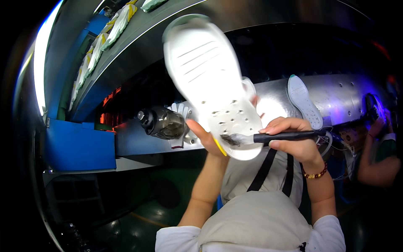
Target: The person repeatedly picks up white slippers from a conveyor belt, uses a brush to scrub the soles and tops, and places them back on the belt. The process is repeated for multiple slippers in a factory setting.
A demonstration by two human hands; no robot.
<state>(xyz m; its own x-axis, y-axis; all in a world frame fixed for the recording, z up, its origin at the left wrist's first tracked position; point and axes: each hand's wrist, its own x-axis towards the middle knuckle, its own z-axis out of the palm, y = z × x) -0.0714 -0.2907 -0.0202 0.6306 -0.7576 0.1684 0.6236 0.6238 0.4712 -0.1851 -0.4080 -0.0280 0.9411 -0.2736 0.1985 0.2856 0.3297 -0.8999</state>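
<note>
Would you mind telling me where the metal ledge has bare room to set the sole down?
The metal ledge is bare between the white sole in the left hand and the small sole lying on it. Left of the held sole it is crowded by a dark jar and a white glove. The right hand holds a brush.

White short sleeves, beige apron w/ black straps, bead bracelet (315,174)

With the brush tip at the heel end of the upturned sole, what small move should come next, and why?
Probably draw the brush in the right hand along the white sole toward the toe: its bristles sit at the near end, and the left hand steadies the shoe.
</note>
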